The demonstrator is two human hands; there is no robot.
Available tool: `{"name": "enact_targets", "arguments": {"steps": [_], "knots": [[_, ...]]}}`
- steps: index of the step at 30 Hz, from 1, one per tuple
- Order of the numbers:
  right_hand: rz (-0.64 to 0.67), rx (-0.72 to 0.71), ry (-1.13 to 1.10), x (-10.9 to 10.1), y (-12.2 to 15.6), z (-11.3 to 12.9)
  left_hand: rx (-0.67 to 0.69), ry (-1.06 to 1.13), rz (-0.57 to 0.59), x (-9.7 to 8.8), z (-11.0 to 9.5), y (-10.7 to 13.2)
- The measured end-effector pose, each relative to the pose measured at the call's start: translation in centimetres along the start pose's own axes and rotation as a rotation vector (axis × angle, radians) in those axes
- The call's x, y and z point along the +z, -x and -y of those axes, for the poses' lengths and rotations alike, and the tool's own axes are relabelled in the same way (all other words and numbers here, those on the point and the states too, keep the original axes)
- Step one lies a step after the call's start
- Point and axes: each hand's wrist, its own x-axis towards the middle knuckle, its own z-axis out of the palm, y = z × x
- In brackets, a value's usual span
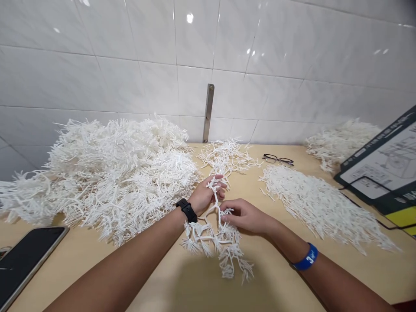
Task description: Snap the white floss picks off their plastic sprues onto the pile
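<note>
A white branched plastic piece [211, 237] with feathery tufts hangs between my hands over the table. My left hand [204, 195], with a black watch on its wrist, is closed around the upper end of the piece. Lower on the same stem, my right hand [242, 215] pinches a side branch between thumb and fingers; a blue wristband circles that arm. The tufted lower branches spread toward me. Just beyond my left hand lies a loose scatter of thin white branched pieces [227, 157].
On the left rises a large heap of white tufted branches [130, 173], with a phone [29, 260] in front. To the right are small white pieces [318, 201], glasses [277, 159], another white pile [341, 138] and a dark green printed bag [383, 160]. A tiled wall [146, 86] stands behind.
</note>
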Motion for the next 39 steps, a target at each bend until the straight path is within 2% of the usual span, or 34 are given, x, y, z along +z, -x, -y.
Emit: {"name": "enact_targets", "arguments": {"steps": [3, 6, 8, 14, 17, 19, 20, 23, 26, 32, 35, 39], "knots": [[-0.152, -0.008, -0.116, 0.1, -0.1, 0.1, -0.016, 0.046, -0.029, 0.1, -0.3, 0.1], [-0.39, -0.002, -0.249, -0.2, -0.5, -0.1, -0.085, 0.06, -0.029, 0.1, -0.5, 0.0], [-0.553, 0.016, -0.252, -0.6, -0.8, -0.4, -0.124, 0.056, -0.002, 0.0, -0.6, -0.1], [-0.96, 0.006, -0.212, -1.9, -1.1, -1.2, -0.16, -0.046, 0.142, -0.3, -0.5, 0.0], [-1.066, -0.003, -0.229, -2.4, -1.0, -1.5, -0.115, -0.18, 0.326, -0.2, -0.5, 0.3], [-1.063, 0.01, -0.259, -2.5, -0.9, -1.4, -0.078, -0.258, 0.451, 0.0, -0.6, 0.5], [-1.043, 0.023, -0.274, -2.4, -0.9, -1.4, -0.071, -0.288, 0.461, 0.2, -0.7, 0.5], [-0.926, 0.048, -0.308, -2.0, -0.9, -0.9, -0.081, -0.328, 0.373, 0.4, -0.6, 0.6], [-0.79, 0.047, -0.296, -1.5, -0.9, -0.6, -0.115, -0.243, 0.34, 0.3, -0.4, 0.6], [-0.583, 0.063, -0.167, -1.1, -1.0, -1.3, -0.062, -0.133, 0.216, -0.4, 0.0, 0.2], [-0.539, 0.063, -0.118, -1.1, -1.0, -1.6, -0.061, -0.084, 0.162, -0.6, 0.0, 0.1], [-0.552, 0.022, -0.077, -1.2, -1.0, -1.5, -0.074, -0.032, 0.088, -0.7, -0.3, 0.1]]}}
